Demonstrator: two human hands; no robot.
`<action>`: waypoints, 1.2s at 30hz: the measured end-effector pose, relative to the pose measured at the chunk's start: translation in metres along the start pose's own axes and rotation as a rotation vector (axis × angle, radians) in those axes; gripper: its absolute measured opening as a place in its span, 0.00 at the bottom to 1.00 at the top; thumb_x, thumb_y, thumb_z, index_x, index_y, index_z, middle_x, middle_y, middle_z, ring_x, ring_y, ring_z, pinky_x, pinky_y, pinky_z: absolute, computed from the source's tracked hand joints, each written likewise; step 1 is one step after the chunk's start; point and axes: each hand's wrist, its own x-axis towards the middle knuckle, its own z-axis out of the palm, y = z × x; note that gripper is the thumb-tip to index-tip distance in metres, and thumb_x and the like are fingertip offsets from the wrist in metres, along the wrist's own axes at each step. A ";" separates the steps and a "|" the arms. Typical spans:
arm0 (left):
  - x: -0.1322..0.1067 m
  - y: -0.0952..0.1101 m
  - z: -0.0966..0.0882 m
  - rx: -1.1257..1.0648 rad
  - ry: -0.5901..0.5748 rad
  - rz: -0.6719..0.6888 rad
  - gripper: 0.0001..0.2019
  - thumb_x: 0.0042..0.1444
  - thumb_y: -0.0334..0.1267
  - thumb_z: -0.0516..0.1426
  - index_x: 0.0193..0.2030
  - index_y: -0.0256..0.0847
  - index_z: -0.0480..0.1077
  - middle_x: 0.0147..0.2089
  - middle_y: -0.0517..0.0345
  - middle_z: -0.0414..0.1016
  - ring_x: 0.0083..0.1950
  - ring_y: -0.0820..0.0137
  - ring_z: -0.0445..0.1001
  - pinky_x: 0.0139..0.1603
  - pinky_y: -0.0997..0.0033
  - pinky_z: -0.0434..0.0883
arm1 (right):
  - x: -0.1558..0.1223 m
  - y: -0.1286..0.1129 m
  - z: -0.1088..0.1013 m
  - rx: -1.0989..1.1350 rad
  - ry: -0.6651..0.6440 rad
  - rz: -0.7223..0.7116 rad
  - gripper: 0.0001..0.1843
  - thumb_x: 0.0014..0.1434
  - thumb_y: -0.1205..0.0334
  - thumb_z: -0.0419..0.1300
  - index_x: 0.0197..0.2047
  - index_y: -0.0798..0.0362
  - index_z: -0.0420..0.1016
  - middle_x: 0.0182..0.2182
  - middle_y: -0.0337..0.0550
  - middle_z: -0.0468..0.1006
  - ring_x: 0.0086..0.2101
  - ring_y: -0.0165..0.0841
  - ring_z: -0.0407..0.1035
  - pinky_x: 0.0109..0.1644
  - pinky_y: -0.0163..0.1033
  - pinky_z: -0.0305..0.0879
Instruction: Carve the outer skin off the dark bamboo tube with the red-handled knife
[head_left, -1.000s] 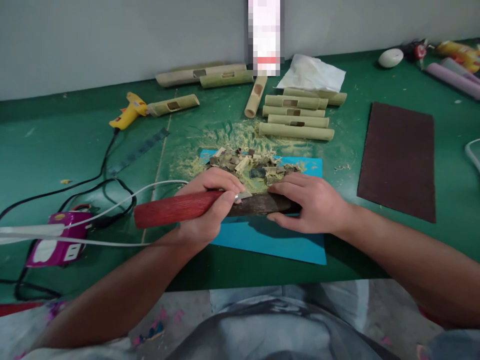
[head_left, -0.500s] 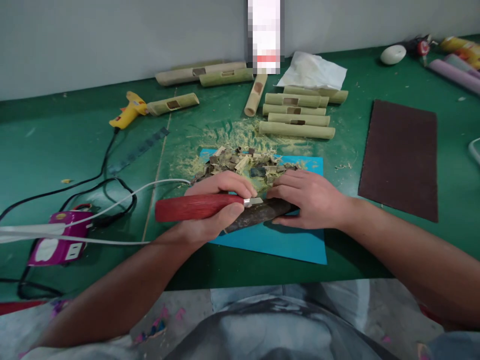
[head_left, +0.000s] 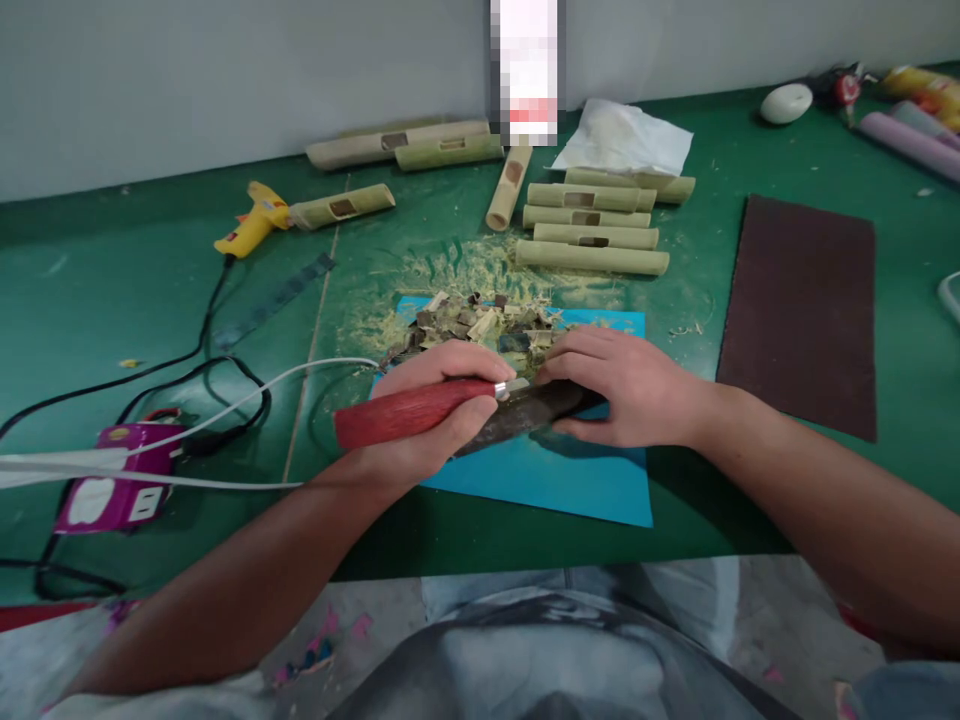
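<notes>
My left hand (head_left: 431,420) is closed around the red wooden handle of a carving knife (head_left: 390,412), whose short metal blade tip (head_left: 514,387) rests against a dark bamboo piece (head_left: 517,418). My right hand (head_left: 622,385) presses down on that dark piece and wraps round it, holding it on the blue cutting mat (head_left: 570,480). A heap of bamboo chips and shavings (head_left: 480,325) lies on the mat just beyond both hands.
Several pale bamboo tubes (head_left: 592,235) lie in a row behind the mat, more (head_left: 405,148) near the wall. A yellow glue gun (head_left: 247,222), black cables, a purple power strip (head_left: 112,490), a white cord and a ruler lie left. A brown sheet (head_left: 799,310) lies right.
My left hand has pushed the red-handled knife rightward along the dark bamboo piece, so less of the piece shows. My right hand has stayed on the piece, shifting slightly up.
</notes>
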 end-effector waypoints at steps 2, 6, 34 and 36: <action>-0.002 -0.005 0.001 -0.018 0.052 -0.010 0.06 0.66 0.39 0.59 0.46 0.49 0.78 0.47 0.58 0.84 0.48 0.64 0.83 0.52 0.61 0.81 | 0.000 0.002 -0.003 -0.011 0.020 0.002 0.15 0.65 0.54 0.63 0.50 0.53 0.75 0.45 0.51 0.80 0.44 0.42 0.73 0.46 0.45 0.68; -0.001 -0.009 0.003 -0.023 0.079 -0.019 0.06 0.65 0.39 0.60 0.45 0.49 0.78 0.47 0.58 0.84 0.49 0.64 0.83 0.53 0.60 0.81 | -0.001 0.008 -0.006 -0.001 0.034 0.014 0.12 0.66 0.56 0.61 0.49 0.53 0.76 0.44 0.50 0.81 0.43 0.41 0.74 0.46 0.45 0.69; 0.014 -0.004 -0.001 0.134 -0.235 0.338 0.13 0.59 0.33 0.63 0.51 0.47 0.75 0.49 0.52 0.86 0.48 0.64 0.86 0.51 0.66 0.84 | -0.002 0.016 -0.003 0.056 -0.002 0.064 0.16 0.69 0.55 0.57 0.52 0.53 0.79 0.47 0.53 0.81 0.46 0.43 0.75 0.49 0.48 0.72; 0.014 -0.005 0.000 0.126 -0.234 0.342 0.13 0.59 0.33 0.63 0.51 0.47 0.75 0.49 0.52 0.86 0.48 0.65 0.86 0.51 0.67 0.84 | -0.002 0.016 -0.003 0.055 -0.002 0.059 0.16 0.69 0.55 0.57 0.52 0.54 0.79 0.48 0.54 0.81 0.46 0.43 0.76 0.49 0.48 0.72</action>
